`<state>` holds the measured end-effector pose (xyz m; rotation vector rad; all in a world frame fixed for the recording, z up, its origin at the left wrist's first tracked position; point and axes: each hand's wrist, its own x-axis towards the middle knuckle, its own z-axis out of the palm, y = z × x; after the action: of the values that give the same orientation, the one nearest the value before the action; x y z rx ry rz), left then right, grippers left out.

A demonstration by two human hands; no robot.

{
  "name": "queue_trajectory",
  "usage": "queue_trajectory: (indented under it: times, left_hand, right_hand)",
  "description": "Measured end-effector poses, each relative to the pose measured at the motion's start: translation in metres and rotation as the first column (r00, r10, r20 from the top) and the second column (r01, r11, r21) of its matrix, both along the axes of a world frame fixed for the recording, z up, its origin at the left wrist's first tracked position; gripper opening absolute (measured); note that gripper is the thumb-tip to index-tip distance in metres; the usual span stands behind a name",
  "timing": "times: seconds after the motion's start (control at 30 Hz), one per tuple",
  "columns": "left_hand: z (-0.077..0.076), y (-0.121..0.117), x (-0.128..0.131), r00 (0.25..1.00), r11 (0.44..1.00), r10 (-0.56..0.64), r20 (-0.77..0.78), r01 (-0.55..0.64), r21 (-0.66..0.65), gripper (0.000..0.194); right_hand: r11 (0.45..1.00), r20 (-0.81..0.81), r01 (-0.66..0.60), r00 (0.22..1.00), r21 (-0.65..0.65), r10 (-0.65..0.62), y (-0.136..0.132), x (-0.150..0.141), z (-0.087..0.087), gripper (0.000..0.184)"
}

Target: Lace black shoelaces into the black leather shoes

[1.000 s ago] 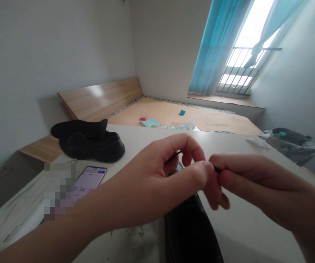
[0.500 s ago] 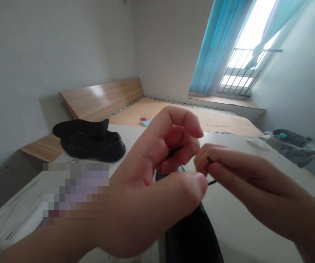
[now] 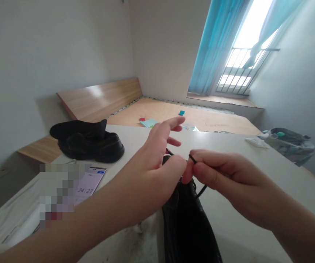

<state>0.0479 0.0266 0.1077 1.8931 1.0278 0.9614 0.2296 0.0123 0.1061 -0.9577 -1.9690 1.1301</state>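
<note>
A black leather shoe [image 3: 192, 226] stands on the white table below my hands, its toe toward me. My right hand [image 3: 223, 173] pinches a black shoelace [image 3: 192, 159] between thumb and fingers; a stretch of lace hangs down to the shoe's right side. Over the shoe's opening is my left hand [image 3: 160, 159], with its fingers stretched out and apart. Its thumb tip comes close to the right fingertips. A bit of lace shows beside the left palm, and whether it touches that hand is hidden.
Another black shoe [image 3: 91, 146] with a black insole-like piece lies at the table's left. A phone [image 3: 91, 186] and white plastic wrap [image 3: 4, 212] are nearer. White tissue [image 3: 257, 142] and a bag [image 3: 289, 146] are at right. Behind the table is a bed [image 3: 157, 107].
My left hand has uncurled its fingers and moved away from my face, lower toward the shoe. The right hand has shifted left, still pinching the lace. More of the shoe and phone shows.
</note>
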Motion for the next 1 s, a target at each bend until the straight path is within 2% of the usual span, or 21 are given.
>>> queue_trajectory:
  times: [0.07,0.17,0.23,0.3,0.4,0.57,0.63,0.73,0.8,0.9,1.0]
  left_hand:
    - [-0.002,0.005,0.0,0.982,0.996,-0.044,-0.182,0.03,-0.079,0.056]
    - [-0.005,0.004,-0.003,0.875,0.962,-0.264,-0.405,0.208,-0.177,0.039]
    - [-0.009,0.001,-0.004,0.8,0.944,-0.331,-0.5,0.279,-0.177,0.031]
    - [-0.015,-0.001,-0.001,0.776,0.947,-0.311,-0.549,0.299,-0.115,0.03]
    - [-0.023,0.001,0.003,0.77,0.942,-0.291,-0.568,0.334,-0.031,0.026]
    - [-0.028,0.008,0.004,0.759,0.93,-0.319,-0.567,0.365,-0.034,0.017]
    - [-0.027,0.009,0.004,0.794,0.933,-0.315,-0.52,0.36,-0.015,0.019]
    - [-0.024,0.008,0.005,0.856,0.945,-0.288,-0.429,0.326,0.016,0.024]
    - [-0.022,0.007,0.006,0.883,0.961,-0.257,-0.392,0.275,-0.009,0.028]
    - [-0.023,0.007,0.009,0.9,0.976,-0.213,-0.379,0.211,-0.049,0.029]
    - [-0.025,0.007,0.011,0.896,0.98,-0.181,-0.405,0.197,-0.004,0.03]
  right_hand:
    - [0.995,-0.067,0.069,0.996,0.068,-0.064,0.002,0.0,0.0,0.028]
    - [0.986,-0.171,0.156,0.974,0.057,-0.145,0.003,-0.001,-0.002,0.028]
    - [0.984,-0.243,0.178,0.955,0.007,-0.171,0.003,-0.002,-0.005,0.026]
    - [0.984,-0.305,0.173,0.936,-0.034,-0.175,0.003,-0.002,-0.007,0.023]
    - [0.987,-0.355,0.137,0.922,-0.08,-0.156,0.0,-0.001,-0.007,0.022]
    - [0.993,-0.375,0.023,0.925,-0.115,-0.064,-0.007,-0.001,-0.003,0.024]
    - [0.995,-0.369,0.053,0.926,-0.085,-0.081,-0.007,-0.001,-0.003,0.024]
    - [0.979,-0.386,0.199,0.901,-0.037,-0.198,0.0,-0.001,-0.004,0.022]
    - [0.964,-0.428,0.263,0.867,-0.041,-0.255,0.005,-0.001,-0.006,0.022]
    - [0.959,-0.46,0.271,0.844,-0.081,-0.277,0.011,0.0,-0.009,0.023]
    - [0.961,-0.437,0.259,0.856,-0.099,-0.276,0.011,0.001,-0.01,0.021]
